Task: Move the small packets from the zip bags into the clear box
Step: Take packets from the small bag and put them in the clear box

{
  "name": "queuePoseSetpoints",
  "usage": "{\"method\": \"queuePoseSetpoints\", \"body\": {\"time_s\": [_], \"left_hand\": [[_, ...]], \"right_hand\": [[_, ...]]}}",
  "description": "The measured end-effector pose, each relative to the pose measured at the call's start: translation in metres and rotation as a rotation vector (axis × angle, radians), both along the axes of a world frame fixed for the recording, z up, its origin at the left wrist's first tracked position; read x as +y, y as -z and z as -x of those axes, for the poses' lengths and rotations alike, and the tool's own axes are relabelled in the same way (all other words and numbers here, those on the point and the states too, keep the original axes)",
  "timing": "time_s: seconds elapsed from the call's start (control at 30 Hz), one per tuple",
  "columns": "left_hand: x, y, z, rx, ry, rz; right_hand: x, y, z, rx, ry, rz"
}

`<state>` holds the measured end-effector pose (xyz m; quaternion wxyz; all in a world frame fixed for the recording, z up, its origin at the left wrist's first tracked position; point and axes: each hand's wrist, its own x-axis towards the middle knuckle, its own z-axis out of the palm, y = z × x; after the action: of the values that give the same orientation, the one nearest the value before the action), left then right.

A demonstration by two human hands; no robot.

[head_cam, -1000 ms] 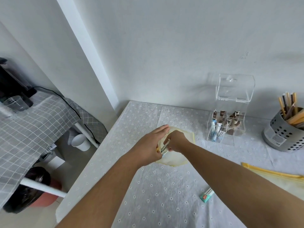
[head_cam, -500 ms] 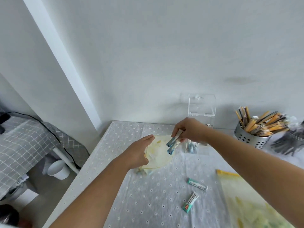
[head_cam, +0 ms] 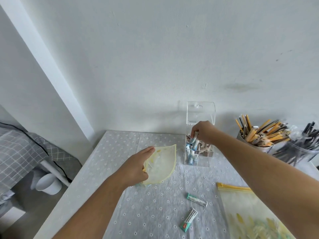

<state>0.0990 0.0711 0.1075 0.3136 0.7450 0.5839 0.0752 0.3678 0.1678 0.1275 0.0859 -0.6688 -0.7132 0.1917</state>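
A table (head_cam: 107,195) covered in a pale grey cloth printed with small white daisies stands against a plain white wall (head_cam: 155,57). At its far right corner sits a metal pot (head_cam: 264,148) crammed with yellow-wrapped sticks (head_cam: 262,131), and just beside it a clear tub of black sticks (head_cam: 300,145). Beyond the left edge, a grey checked cloth (head_cam: 17,152) drapes over a lower surface, with a white cup (head_cam: 48,184) below it.

The right hand (head_cam: 202,131) has carried its blue packets (head_cam: 193,143) from the zip bag (head_cam: 160,163), apparently into the clear box (head_cam: 204,159).
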Motion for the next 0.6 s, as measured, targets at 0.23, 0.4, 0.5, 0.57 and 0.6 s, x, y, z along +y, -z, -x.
{"method": "queuePoseSetpoints", "body": {"time_s": [0.23, 0.4, 0.5, 0.57, 0.6], "left_hand": [[0.001, 0.001, 0.001, -0.039, -0.014, 0.004], [0.002, 0.003, 0.000, -0.055, -0.013, -0.001], [0.001, 0.005, -0.002, -0.053, -0.005, 0.002], [0.001, 0.006, -0.002, -0.049, -0.001, 0.001], [0.001, 0.006, -0.002, -0.046, 0.000, 0.002]], "right_hand": [[0.024, 0.016, 0.004, -0.018, -0.002, -0.008], [0.024, 0.025, 0.001, -0.045, -0.047, 0.002], [0.016, 0.034, 0.001, -0.065, -0.124, 0.086], [0.011, 0.039, 0.003, -0.094, -0.186, 0.128], [0.010, 0.041, 0.004, -0.094, -0.195, 0.132]]}}
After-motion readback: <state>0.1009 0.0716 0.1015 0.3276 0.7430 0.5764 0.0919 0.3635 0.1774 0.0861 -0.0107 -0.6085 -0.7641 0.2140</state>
